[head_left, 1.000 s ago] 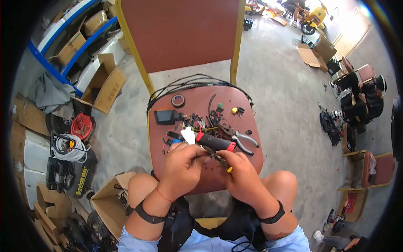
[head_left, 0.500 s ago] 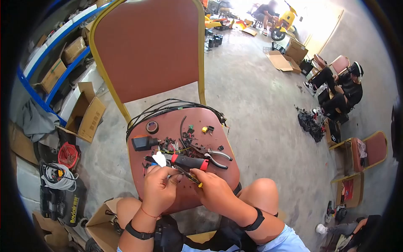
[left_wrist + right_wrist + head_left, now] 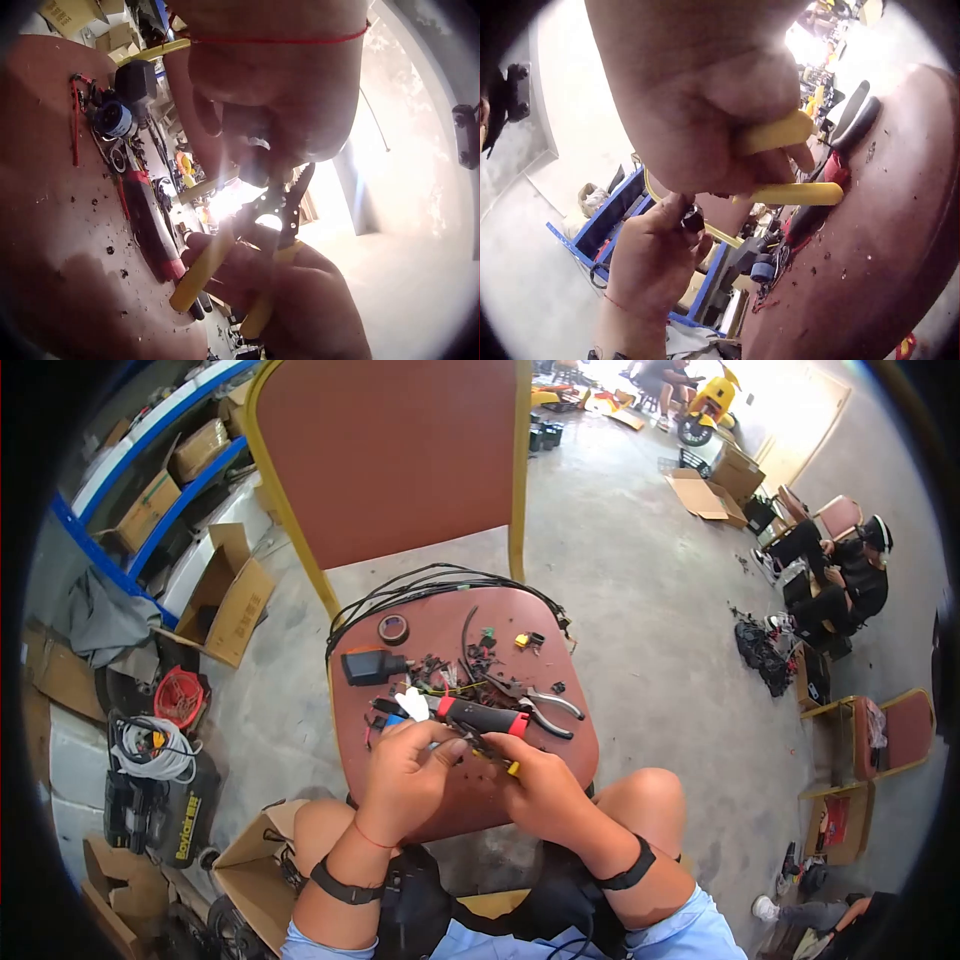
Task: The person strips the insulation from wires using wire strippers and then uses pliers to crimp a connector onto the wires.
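Over the front of the chair seat (image 3: 470, 800), both hands work close together. My right hand (image 3: 545, 790) grips wire strippers (image 3: 289, 214) with yellow handles (image 3: 799, 193) and a dark metal head pierced by holes. My left hand (image 3: 410, 765) pinches a small black piece (image 3: 693, 219) between thumb and fingers, right at the strippers' head. Its exact kind I cannot tell. Just beyond the hands lies a black and red handled tool (image 3: 485, 717), with grey-handled pliers (image 3: 555, 712) to its right.
A tape roll (image 3: 393, 628), a dark block-shaped part (image 3: 368, 668), a blue roll (image 3: 762, 270) and wire scraps lie on the seat. Black cables (image 3: 440, 573) run along its back edge. A cardboard box (image 3: 262, 850) stands by the left knee. Another person (image 3: 850, 580) sits at right.
The head view swung right, then partly back. Both hands stay together over the seat, the right still gripping the strippers and the left still at their head.
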Tool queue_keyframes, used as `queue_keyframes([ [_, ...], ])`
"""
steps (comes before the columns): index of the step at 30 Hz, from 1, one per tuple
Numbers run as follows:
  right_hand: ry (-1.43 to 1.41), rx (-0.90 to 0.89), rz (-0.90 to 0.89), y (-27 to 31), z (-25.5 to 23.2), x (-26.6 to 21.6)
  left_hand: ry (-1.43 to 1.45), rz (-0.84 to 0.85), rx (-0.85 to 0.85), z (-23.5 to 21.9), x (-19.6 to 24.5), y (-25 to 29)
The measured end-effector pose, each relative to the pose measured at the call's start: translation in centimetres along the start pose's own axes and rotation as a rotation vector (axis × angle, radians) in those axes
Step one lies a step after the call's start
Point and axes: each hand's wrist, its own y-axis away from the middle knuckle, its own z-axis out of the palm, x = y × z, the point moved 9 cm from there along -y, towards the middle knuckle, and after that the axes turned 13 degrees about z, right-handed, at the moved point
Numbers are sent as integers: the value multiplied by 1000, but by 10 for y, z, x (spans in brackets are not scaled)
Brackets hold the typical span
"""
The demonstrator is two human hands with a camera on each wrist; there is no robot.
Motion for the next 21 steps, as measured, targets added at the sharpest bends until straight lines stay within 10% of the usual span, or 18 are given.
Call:
queue_keyframes([
  [21, -63, -74, -126, 0, -5, 0, 12, 35, -49, 4, 6, -2],
])
